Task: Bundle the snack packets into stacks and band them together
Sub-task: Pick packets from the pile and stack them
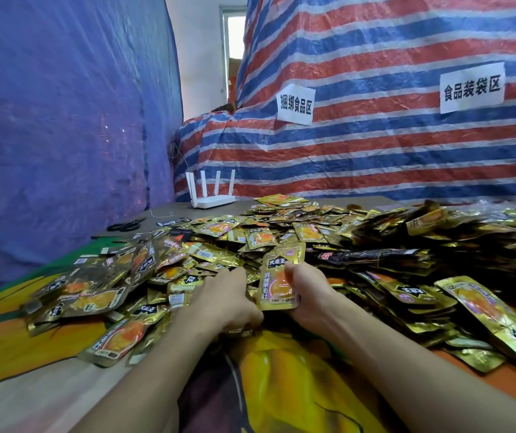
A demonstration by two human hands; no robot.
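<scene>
A wide heap of gold snack packets (281, 232) covers the table in front of me. My right hand (308, 292) grips an upright stack of packets (280, 279), thumb across its printed front. My left hand (228, 300) lies knuckles-up just left of that stack, fingers curled down into the loose packets at its base; what they hold is hidden. Darker bundled stacks (391, 254) lie to the right of my hands.
A white router (211, 198) with antennas stands at the table's back. Black scissors (125, 225) lie at the back left. Blue sheeting hangs on the left, a striped tarpaulin with two paper signs (295, 104) behind. A colourful cloth (297, 385) covers the near table.
</scene>
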